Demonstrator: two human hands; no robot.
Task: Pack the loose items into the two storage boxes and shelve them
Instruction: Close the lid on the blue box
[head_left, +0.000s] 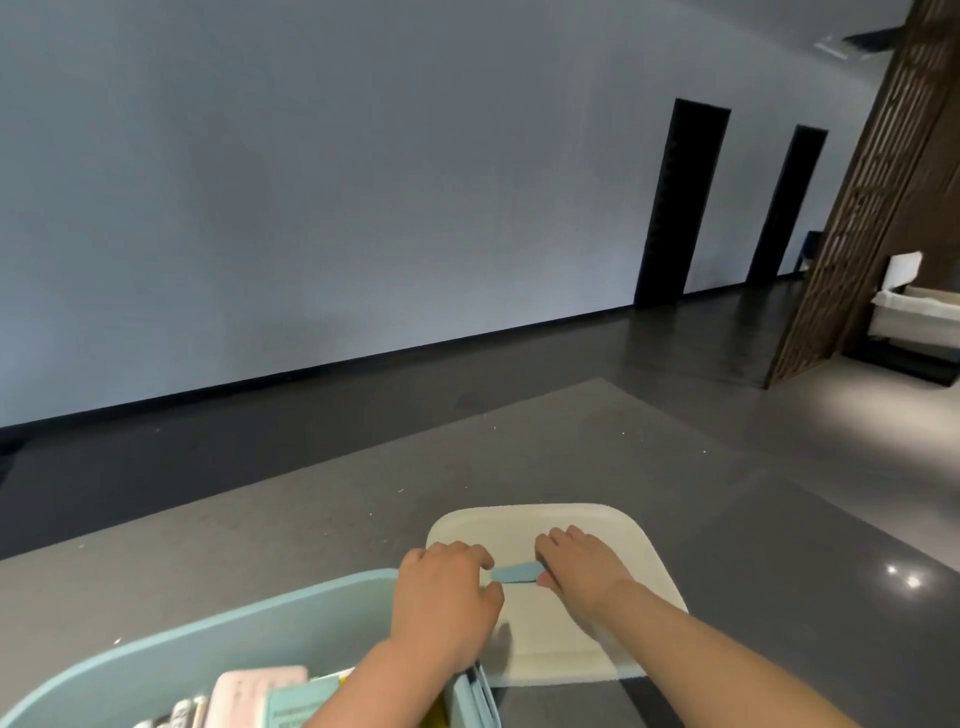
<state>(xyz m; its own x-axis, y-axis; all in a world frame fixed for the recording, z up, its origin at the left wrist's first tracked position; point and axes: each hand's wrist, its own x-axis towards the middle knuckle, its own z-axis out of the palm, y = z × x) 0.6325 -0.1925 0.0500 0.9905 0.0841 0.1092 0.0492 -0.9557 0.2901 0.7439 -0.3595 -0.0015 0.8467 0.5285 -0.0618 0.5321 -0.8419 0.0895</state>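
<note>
On white lid: L hand & R hand both pinching blue latch.

Both hands on white lid

Print shows on the teal booklet in the blue box, too blurred to read.
</note>
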